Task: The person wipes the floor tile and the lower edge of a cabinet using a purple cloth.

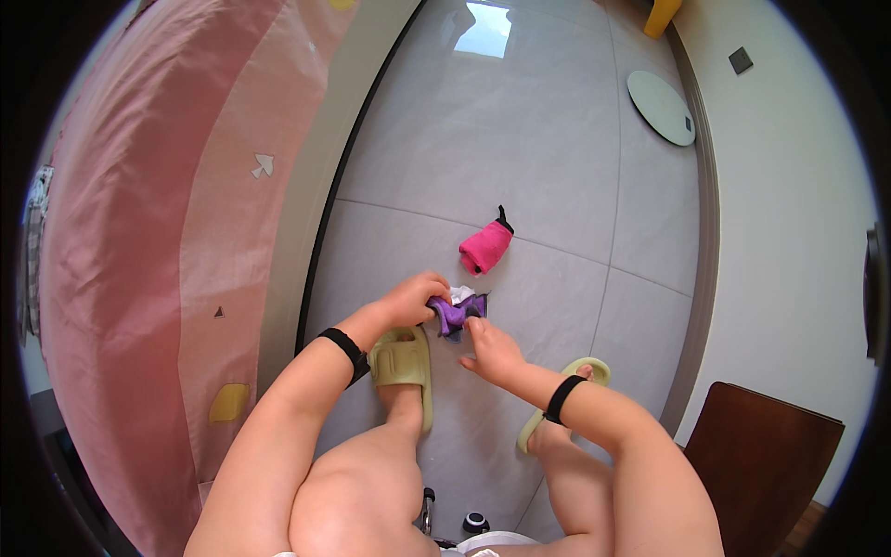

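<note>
Low over the floor between my feet is a small crumpled purple fabric item (452,318) with dark trim and a white patch at its top; I cannot make out its exact kind. My left hand (413,299) grips its left edge, fingers curled over it. At its lower right side, my right hand (494,353) has its fingers bent against the cloth, the thumb apart and lower down. Just beyond lies a bright pink rolled fabric bundle (485,248) with a black strap end, touched by neither hand.
To the left stands a bed with a pink cover (139,232). Grey tiles (520,121) make up the floor. A round white scale (661,108) lies by the right wall, and a dark brown wooden panel (761,455) stands at lower right. My feet wear green slippers (402,364).
</note>
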The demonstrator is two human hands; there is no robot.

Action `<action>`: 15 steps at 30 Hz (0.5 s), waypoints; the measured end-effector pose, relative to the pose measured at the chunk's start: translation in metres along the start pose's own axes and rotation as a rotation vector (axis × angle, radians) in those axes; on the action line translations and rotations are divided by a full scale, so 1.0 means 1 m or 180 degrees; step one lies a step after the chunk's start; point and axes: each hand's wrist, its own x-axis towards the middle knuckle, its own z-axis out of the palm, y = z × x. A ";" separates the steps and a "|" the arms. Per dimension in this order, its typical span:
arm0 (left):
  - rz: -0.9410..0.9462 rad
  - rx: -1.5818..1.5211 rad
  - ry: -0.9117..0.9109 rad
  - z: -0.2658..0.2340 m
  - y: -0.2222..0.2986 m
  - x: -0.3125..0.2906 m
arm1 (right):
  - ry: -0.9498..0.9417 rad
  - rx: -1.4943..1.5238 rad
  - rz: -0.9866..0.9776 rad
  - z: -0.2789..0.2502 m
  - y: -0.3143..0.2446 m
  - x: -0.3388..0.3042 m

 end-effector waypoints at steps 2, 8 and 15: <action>0.0045 -0.0014 -0.0220 -0.002 0.001 0.003 | 0.0981 0.0075 -0.0262 0.005 -0.005 0.011; -0.0610 -0.0271 -0.0512 -0.007 0.006 0.007 | 0.1140 -0.0060 -0.0071 -0.004 -0.021 0.052; -0.0726 -0.0079 0.0172 -0.016 0.005 -0.003 | 0.0824 -0.0057 0.0281 -0.015 -0.005 0.088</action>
